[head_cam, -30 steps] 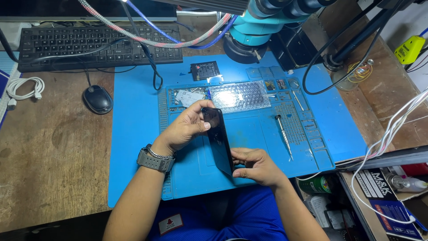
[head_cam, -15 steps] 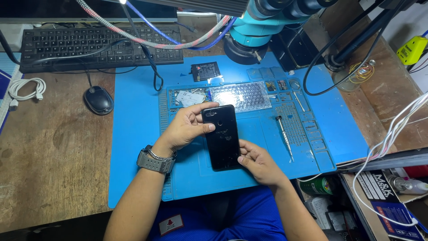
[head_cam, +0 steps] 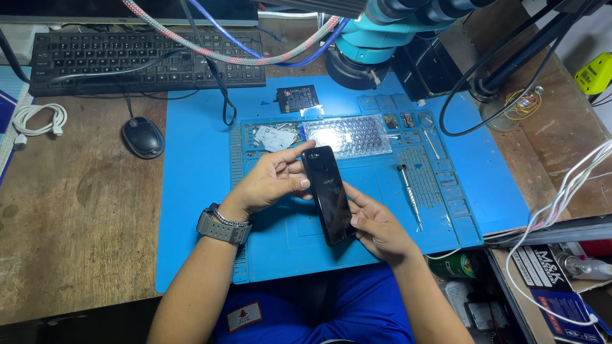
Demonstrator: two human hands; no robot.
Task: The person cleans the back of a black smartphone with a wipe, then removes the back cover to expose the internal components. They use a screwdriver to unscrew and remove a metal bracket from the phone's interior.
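The black phone point(head_cam: 328, 194) sits between my two hands, back side up, tilted slightly above the blue work mat point(head_cam: 197, 191). My left hand point(head_cam: 271, 185) grips its upper half, thumb pressed against the left edge and fingers curled behind the top. My right hand point(head_cam: 376, 226) cradles the lower right edge, fingers spread along the side and clamped on the body. Both hands are therefore closed on the phone, and close to each other.

To handle this well, I judge that I should keep the grip on the edges rather than on the glossy back, and hold it low over the mat so a slip costs little. The glossy shell looks slick, so even pressure from both sides matters.

Just right of the phone lies a thin screwdriver point(head_cam: 409, 194), near enough to knock with my right wrist. Farther up, a sheet of bubble wrap point(head_cam: 347, 135) lies lit under the teal microscope point(head_cam: 376, 44), with a small dark part point(head_cam: 298, 99) beside it. A mouse point(head_cam: 143, 137) and keyboard point(head_cam: 140, 60) rest on the wooden surface point(head_cam: 70, 229), well apart.
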